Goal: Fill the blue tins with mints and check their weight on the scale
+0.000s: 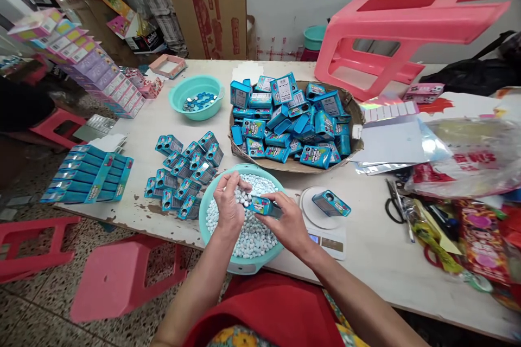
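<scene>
My right hand [287, 222] holds a small blue tin [260, 205] sideways over a turquoise basin [205, 200] of white candies [254, 238]. At the tin's left end, my left hand [230, 203] is cupped with fingers bent around several white candies [243, 197]. Right of the basin, another blue tin [331, 204] rests on a white scale [334, 244]. Several tins [189, 162] stand grouped on the table left of the basin. Behind it, a cardboard tray [358, 114] is heaped with more blue tins [285, 119].
A smaller turquoise bowl [197, 84] holds small round pieces. Flat blue cartons [87, 173] and stacked boxes [97, 68] occupy the left. A pink stool [391, 27], scissors [394, 203] and plastic bags [468, 157] are at right. Another pink stool [109, 282] stands below the table.
</scene>
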`<state>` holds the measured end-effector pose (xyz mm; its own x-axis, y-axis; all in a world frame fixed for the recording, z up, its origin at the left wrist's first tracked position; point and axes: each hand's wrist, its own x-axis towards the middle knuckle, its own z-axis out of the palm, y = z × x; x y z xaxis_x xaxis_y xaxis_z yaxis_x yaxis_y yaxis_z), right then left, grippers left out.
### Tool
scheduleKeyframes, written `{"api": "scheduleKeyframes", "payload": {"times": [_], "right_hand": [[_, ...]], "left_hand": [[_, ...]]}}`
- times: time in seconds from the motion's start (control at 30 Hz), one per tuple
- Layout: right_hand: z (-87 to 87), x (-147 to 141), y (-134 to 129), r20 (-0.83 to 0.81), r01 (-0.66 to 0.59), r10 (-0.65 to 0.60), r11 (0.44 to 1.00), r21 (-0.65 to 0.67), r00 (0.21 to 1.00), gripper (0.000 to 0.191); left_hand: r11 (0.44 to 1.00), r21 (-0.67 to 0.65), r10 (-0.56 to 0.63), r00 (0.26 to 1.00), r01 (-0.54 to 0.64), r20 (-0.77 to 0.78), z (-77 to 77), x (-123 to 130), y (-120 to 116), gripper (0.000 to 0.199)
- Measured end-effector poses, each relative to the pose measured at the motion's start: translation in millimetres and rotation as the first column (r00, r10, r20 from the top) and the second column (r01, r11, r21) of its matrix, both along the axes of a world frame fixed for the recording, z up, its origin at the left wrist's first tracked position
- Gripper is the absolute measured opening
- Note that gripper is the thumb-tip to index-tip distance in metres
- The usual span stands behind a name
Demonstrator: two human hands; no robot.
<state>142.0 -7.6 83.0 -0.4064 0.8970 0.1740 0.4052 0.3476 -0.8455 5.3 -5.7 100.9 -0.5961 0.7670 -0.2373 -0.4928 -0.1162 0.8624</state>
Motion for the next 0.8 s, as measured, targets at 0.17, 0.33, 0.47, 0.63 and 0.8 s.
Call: {"api": "scheduleKeyframes", "payload": {"times": [0.17,0.33,0.47,0.63,0.8], "right_hand": [[-0.5,-2,0,-0.013,-0.013,0.013,1.0,-0.018,1.0,0.031],[3.3,-6,-1,-0.027,0.004,-0.004,1.0,-0.01,1.0,0.03],[11.0,-9,-3,-0.052,0.023,-0.022,1.0,0.014,0.998,0.029],[1.6,-12,-3,-0.024,0.033,-0.033,0.999,0.005,0.999,0.029],[0.9,-8,-6,0.008,0.036,-0.036,0.999,-0.016,0.999,0.032]], "left_hand": [[1.0,0.003,0.029,0.998,-0.028,-0.048,-0.3,3,-1,0.021],[0.999,-0.005,0.039,0.99,-0.04,-0.135,0.4,3,0,0.019],[0.998,-0.002,0.067,0.985,-0.068,-0.16,5.9,3,0,0.021],[0.995,-0.017,0.094,0.979,-0.099,-0.18,-7.0,2,5,0.022],[0.998,-0.041,0.037,0.994,-0.041,-0.101,-10.5,3,4,0.026]]}}
